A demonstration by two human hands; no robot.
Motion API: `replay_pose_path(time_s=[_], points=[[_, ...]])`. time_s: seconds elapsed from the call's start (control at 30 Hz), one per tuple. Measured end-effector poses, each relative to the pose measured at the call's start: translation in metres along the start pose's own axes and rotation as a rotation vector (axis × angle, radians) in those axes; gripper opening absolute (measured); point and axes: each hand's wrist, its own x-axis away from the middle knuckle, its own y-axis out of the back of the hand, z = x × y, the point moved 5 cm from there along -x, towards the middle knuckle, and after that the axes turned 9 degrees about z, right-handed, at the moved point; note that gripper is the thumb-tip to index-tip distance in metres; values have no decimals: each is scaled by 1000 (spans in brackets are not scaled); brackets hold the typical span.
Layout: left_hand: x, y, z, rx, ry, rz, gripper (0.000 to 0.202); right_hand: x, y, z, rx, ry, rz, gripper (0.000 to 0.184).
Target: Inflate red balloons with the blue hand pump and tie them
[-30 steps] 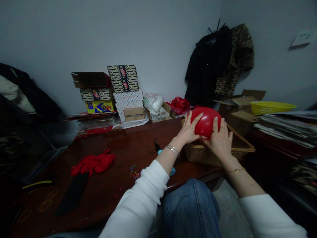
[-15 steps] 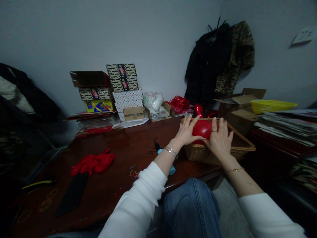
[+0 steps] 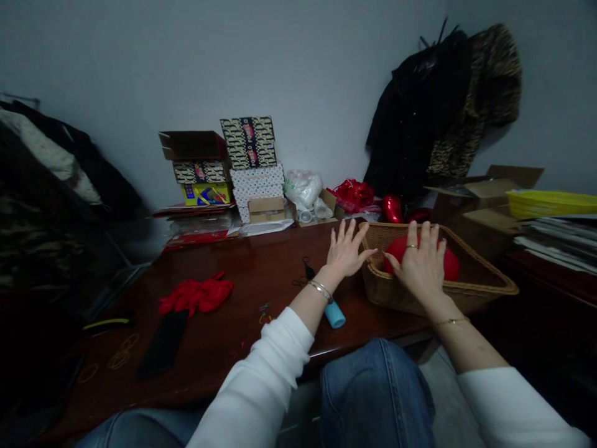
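Note:
A red inflated balloon lies inside a wicker basket at the right end of the dark wooden table. My right hand rests flat on top of the balloon, fingers spread, pressing it down in the basket. Just left of the basket's rim, my left hand hovers open with its fingers spread and holds nothing. A small blue cylinder lies on the table under my left wrist.
Red uninflated balloons and a black flat piece lie on the table's left. Stacked boxes, a plastic bag and red ribbon line the wall. Coats hang at right; cardboard boxes and a yellow tray sit beyond the basket.
Both hands lowered the red balloon from above the basket down into it. My left hand came off the balloon and moved left of the basket; the view shifted left.

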Motion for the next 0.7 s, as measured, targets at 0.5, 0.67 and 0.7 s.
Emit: replay_pose_path(time_s=[0.5, 0.67, 0.7], points=[[129, 24, 126, -193, 353, 32, 73, 4, -36, 131, -181, 256, -15, 83], [179, 34, 171, -221, 479, 60, 73, 18, -61, 183, -206, 335, 50, 81], [189, 36, 179, -230, 501, 62, 73, 21, -67, 193, -212, 351, 62, 80]])
